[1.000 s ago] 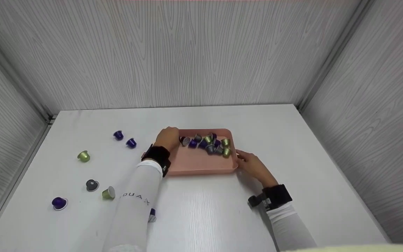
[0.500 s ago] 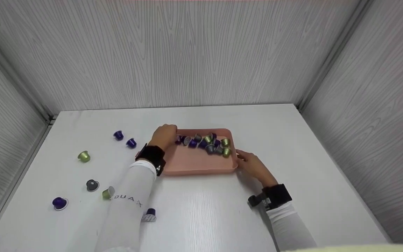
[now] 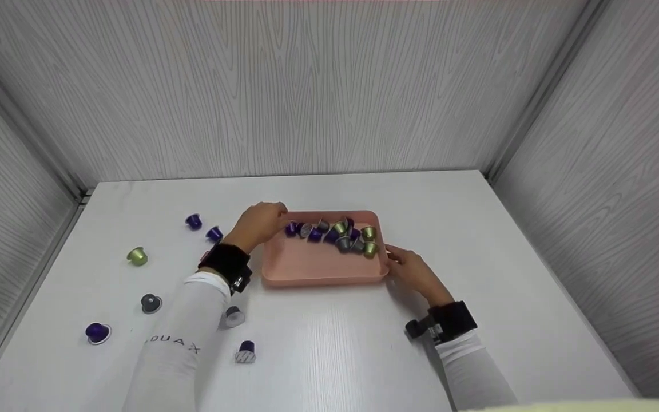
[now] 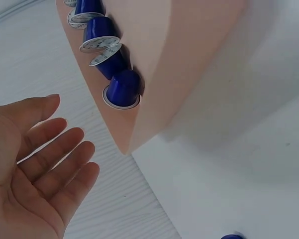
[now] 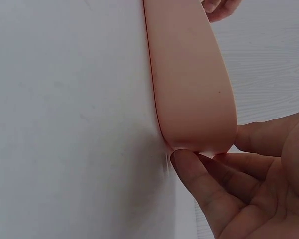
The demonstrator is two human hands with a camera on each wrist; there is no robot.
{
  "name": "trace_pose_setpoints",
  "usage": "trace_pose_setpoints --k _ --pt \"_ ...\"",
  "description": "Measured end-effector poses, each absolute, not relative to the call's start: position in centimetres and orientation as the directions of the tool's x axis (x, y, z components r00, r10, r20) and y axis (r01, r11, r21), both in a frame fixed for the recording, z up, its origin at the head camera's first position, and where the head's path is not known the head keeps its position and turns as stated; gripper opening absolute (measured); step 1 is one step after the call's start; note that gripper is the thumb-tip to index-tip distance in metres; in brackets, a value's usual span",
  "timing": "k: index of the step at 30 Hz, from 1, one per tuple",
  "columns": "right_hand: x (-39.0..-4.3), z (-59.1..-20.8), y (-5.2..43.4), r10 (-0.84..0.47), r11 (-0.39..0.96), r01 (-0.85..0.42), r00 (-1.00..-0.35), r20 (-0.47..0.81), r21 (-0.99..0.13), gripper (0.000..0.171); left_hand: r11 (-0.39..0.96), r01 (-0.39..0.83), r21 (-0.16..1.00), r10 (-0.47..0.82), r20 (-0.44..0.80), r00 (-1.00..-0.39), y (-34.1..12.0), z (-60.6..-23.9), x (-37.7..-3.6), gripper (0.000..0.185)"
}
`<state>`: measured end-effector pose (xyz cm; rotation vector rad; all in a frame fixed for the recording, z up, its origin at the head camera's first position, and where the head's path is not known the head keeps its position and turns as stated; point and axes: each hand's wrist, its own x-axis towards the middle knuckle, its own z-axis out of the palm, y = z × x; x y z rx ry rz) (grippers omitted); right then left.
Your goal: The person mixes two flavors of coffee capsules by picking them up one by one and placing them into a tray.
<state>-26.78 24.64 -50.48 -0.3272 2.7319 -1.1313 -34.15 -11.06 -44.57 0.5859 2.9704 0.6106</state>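
The left hand (image 3: 258,224) hangs at the far left corner of the shallow pink plastic tray (image 3: 312,266); its fingers are straight and spread, and it holds nothing. In the left wrist view the open palm (image 4: 32,164) is just beside the tray corner but apart from it. The right hand (image 3: 412,270) is at the near right corner of the tray, and in the right wrist view its fingertips (image 5: 186,167) touch the rounded corner from below, thumb and fingers on both sides of it.

The tray lies in the middle of the white table (image 3: 478,240). Along its far edge sits a tight row of small coffee capsules (image 3: 332,233): purple, grey and green ones, about a dozen, too crowded for an exact count.

On the table to the left I count eight loose capsules: two purple ones (image 3: 193,221) (image 3: 214,233) near the left hand, one green (image 3: 137,256), one dark grey (image 3: 150,303), one purple (image 3: 96,332) at the near left, one silver-grey (image 3: 232,316) beside the white sleeve (image 3: 181,332), and one purple with a striped lid (image 3: 245,352).

Compared with one second ago, the left hand has drawn back from over the tray to its corner, and the arm has shifted left; it now covers the green capsule that lay beside the grey one. The right hand has not moved.
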Motion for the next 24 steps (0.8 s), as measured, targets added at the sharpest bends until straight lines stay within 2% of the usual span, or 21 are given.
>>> trace_pose_setpoints --k 9,24 --pt "-26.9 -50.6 24.7 -0.241 0.693 -0.111 -0.967 -0.084 -0.712 0.048 0.805 0.435 0.404 0.461 0.036 -0.887 -13.3 -45.0 -32.3 0.044" --pt "-26.8 -50.7 24.8 -0.253 0.672 -0.123 -0.965 -0.07 -0.73 0.048 0.791 0.457 0.407 0.461 0.095 -0.882 -16.6 -46.1 -27.7 0.051"
